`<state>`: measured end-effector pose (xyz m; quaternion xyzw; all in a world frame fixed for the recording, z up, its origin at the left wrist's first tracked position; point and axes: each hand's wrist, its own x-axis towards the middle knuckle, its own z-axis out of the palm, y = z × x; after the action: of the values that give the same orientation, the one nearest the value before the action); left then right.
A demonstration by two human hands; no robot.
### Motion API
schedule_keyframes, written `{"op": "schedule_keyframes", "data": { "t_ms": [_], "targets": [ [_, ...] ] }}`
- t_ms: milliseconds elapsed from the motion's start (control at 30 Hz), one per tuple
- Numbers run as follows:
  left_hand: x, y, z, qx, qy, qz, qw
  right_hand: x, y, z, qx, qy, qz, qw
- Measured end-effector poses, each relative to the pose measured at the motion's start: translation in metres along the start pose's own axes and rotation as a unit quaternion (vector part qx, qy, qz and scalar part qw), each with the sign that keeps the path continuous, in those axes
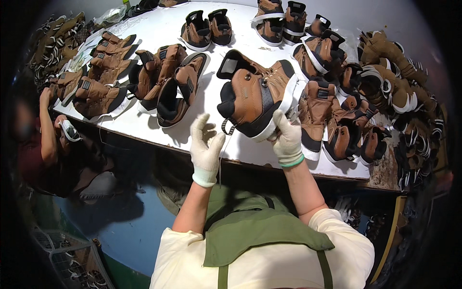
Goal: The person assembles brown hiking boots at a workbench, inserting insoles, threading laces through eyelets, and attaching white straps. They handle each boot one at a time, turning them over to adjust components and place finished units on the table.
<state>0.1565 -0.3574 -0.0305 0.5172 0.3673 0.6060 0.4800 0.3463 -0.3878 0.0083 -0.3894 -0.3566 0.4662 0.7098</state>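
Note:
A brown and black high-top shoe (257, 96) with a white sole is held up above the white table, tilted with its toe toward the far right. My right hand (287, 137), in a white glove with a green cuff, grips the sole edge from below. Part of its fingers is hidden behind the shoe. My left hand (206, 147), gloved too, is raised just left of the heel, fingers apart and curved, holding nothing. A black pull loop (228, 127) hangs from the heel between my hands. A thin thread dangles near my left hand.
The white table (159, 126) bears shoes on both sides: brown pairs (180, 84) at left, more pairs (320, 111) at right, others (207, 30) at the far edge. Piles of shoe uppers (397, 77) flank it. A co-worker (48, 130) sits at left; a wire basket (77, 260) stands below.

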Motion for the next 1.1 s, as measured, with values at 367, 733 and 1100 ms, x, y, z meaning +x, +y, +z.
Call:
{"op": "schedule_keyframes", "data": {
  "t_ms": [367,733,1100],
  "targets": [
    [0.018,0.022,-0.001,0.189,-0.083,0.072,0.976,-0.010,0.008,-0.004,-0.019,-0.007,0.013,1.000],
    [0.015,0.006,0.003,0.099,-0.100,0.008,0.990,-0.009,0.010,-0.009,-0.001,0.006,0.044,0.999],
    [0.009,-0.004,-0.001,-0.030,-0.126,-0.115,0.985,-0.013,0.006,-0.012,-0.025,-0.040,0.041,0.998]
  ]
}}
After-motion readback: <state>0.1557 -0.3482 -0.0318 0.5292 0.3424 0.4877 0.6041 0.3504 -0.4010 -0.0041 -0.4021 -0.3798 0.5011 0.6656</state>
